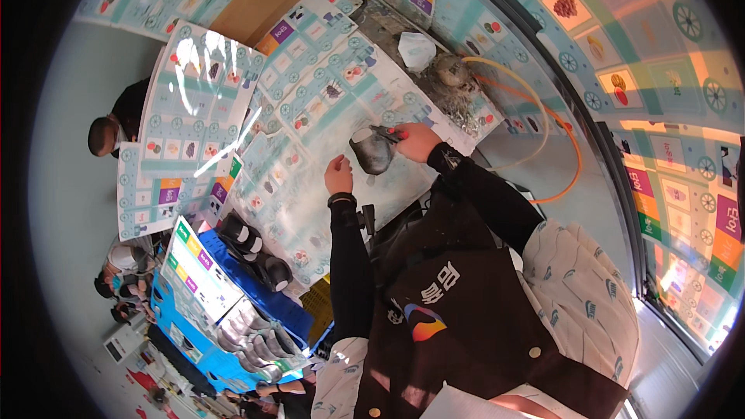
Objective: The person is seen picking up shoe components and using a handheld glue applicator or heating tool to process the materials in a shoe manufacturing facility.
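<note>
A dark grey shoe (373, 157) with a pale opening is at the middle of the white-dusted, patterned-covered table (295, 194), its toe toward me. My right hand (417, 143) is at its upper right edge. Its fingers are closed on a dark piece (386, 133) at the shoe's edge; whether this is part of the shoe or a separate tool I cannot tell. Left of the shoe and apart from it, my left hand (338, 176) has its fingers curled in, with nothing visible in them.
A blue crate (233, 264) with several dark shoes (252, 244) stands at the table's left. Grey shoes (256, 341) lie on a blue surface farther down. Yellow and orange hoses (570, 140) loop at the right, by a dusty round object (450, 70). Other people work at the left.
</note>
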